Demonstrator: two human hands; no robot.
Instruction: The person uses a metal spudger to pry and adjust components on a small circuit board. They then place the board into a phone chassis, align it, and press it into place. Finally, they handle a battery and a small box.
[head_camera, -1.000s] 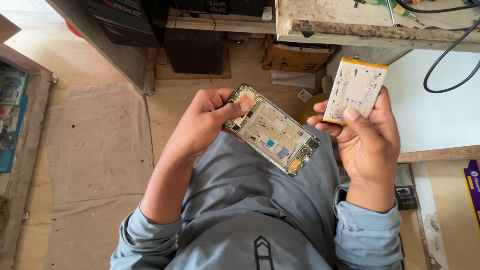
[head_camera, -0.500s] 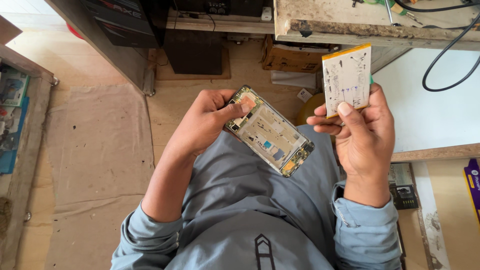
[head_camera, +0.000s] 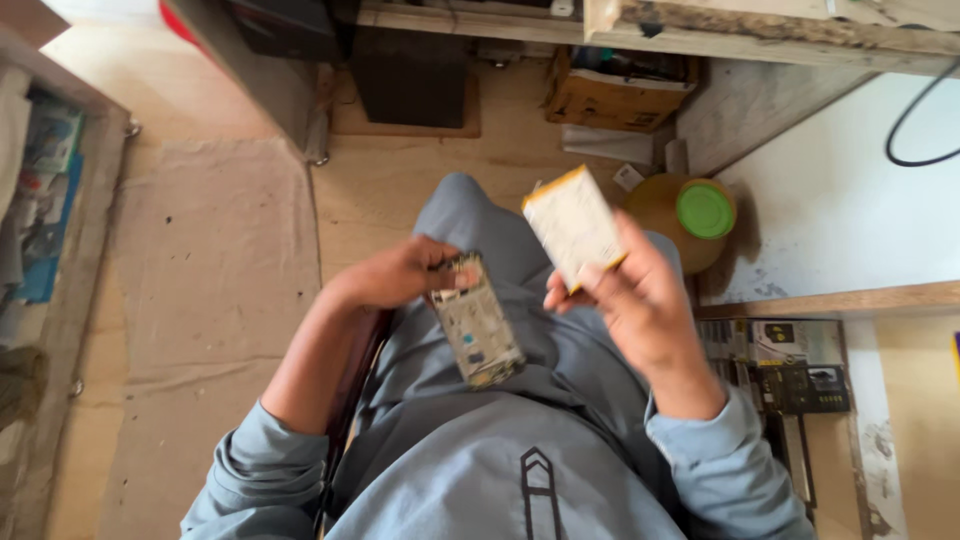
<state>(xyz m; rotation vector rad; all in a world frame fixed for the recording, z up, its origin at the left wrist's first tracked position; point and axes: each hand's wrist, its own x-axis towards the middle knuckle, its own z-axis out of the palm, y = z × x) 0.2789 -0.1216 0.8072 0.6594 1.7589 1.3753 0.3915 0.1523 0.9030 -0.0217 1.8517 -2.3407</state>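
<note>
A shelf (head_camera: 45, 200) with coloured papers is seen at the far left, well left of the phone frame. Just right of it, a beige mat (head_camera: 215, 280) is spread on the floor, still left of the frame.

The left hand (head_camera: 395, 275) is closed on the phone frame (head_camera: 478, 325), gripped at its upper end by fingers and thumb. The frame is an opened phone body with its inner parts exposed, tilted so its lower end points down over the lap of the grey garment (head_camera: 500, 440). The frame is blurred, so its parts cannot be told apart.

Just right of the frame and a little above it, a battery (head_camera: 572, 225) is held; it is a flat white slab with a yellow edge. The right hand (head_camera: 635, 300) is clamped on its lower end, thumb at the front. Battery and frame are near but apart.

Above the frame, a cardboard box (head_camera: 615, 85) is seen under the counter (head_camera: 780, 30). Right of the battery, a brown jar with a green lid (head_camera: 705, 210) stands on the floor. Further right of the frame, a black cable (head_camera: 905, 130) loops over a white surface, and small boxes (head_camera: 790, 365) are stacked lower down.
</note>
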